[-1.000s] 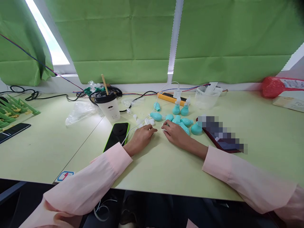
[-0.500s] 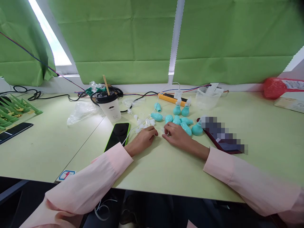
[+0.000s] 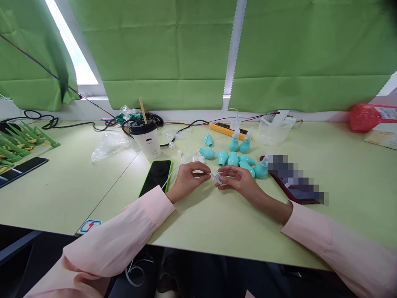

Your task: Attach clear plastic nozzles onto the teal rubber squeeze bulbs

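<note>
Moved since the earlier frame: left hand (image 3: 187, 178), loosened from a curl into a light pinch; right hand (image 3: 242, 181), drawn back toward the body, away from the teal bulbs (image 3: 233, 159). Left hand: low over the tabletop (image 3: 223, 223), thumb and forefinger tips nearly meeting, pointed rightward; contact with the small clear piece (image 3: 216, 177) just beside the tips not discernible. Right hand: fingers bent, thumb pressed in, closed on that small clear piece, so placed between the two hands. Both forearms in pale pink sleeves (image 3: 124, 238), converging from the near corners. Surface, pale yellow-green with a seam, left to right: green plastic parts (image 3: 25, 145), dark flat device (image 3: 26, 170), crumpled clear bag (image 3: 107, 147), white cup (image 3: 147, 144) with black lid and straw, green-edged phone (image 3: 157, 174), scattered clear bits (image 3: 199, 158) behind left hand; teal bulbs behind right hand, mostly lying, two upright near an orange power strip (image 3: 222, 130); translucent tub (image 3: 269, 133); dark-red-edged flat item (image 3: 296, 190), partly pixelated; red package (image 3: 365, 118) behind a pale box (image 3: 381, 140). Room: green blinds (image 3: 151, 49), bright window strip (image 3: 76, 49) at left, white ledge below.
</note>
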### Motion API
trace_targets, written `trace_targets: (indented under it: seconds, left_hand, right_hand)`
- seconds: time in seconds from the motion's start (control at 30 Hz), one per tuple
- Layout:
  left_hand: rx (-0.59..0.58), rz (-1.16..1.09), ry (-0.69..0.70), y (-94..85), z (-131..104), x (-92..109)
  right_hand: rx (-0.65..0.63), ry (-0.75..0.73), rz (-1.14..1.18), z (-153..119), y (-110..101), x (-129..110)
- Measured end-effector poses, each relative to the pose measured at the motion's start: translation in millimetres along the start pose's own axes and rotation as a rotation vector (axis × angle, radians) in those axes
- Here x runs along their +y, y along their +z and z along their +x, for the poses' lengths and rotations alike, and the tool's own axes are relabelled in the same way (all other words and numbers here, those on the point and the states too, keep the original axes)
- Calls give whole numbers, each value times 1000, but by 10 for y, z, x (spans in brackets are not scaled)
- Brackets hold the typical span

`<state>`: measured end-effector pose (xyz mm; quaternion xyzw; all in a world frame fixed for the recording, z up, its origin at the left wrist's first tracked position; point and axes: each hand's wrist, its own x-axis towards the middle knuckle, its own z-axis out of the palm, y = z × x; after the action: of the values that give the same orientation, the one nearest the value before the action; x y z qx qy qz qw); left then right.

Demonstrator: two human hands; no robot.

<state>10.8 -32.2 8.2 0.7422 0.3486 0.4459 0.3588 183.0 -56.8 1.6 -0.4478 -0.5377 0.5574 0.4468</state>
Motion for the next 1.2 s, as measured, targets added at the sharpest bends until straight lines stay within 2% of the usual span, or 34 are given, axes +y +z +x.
trace_targets:
  seconds: [0.07, 0.17, 0.3, 0.4, 0.6, 0.87, 1.2]
  left_hand:
    - [0, -135, -120, 5, -4, 12]
    - [-33, -293, -233, 15, -14, 9]
    - [-51, -434, -307, 35, -29, -4]
    - [-35, -469, -304, 45, -36, 2]
    - [-110, -507, -274, 60, -63, 74]
    - [-44, -515, -314, 62, -72, 49]
    - [-14, -508, -370, 60, -80, 61]
  right_hand:
    - [-31, 110, 184, -65, -22, 20]
    - [-11, 203, 354, -104, -72, 67]
    - [43, 239, 498, -81, -114, 102]
    - [22, 232, 562, -78, -110, 96]
    - [-65, 200, 510, -138, -61, 88]
    - [-67, 141, 408, -161, -35, 104]
    - [-1, 106, 369, -155, -9, 123]
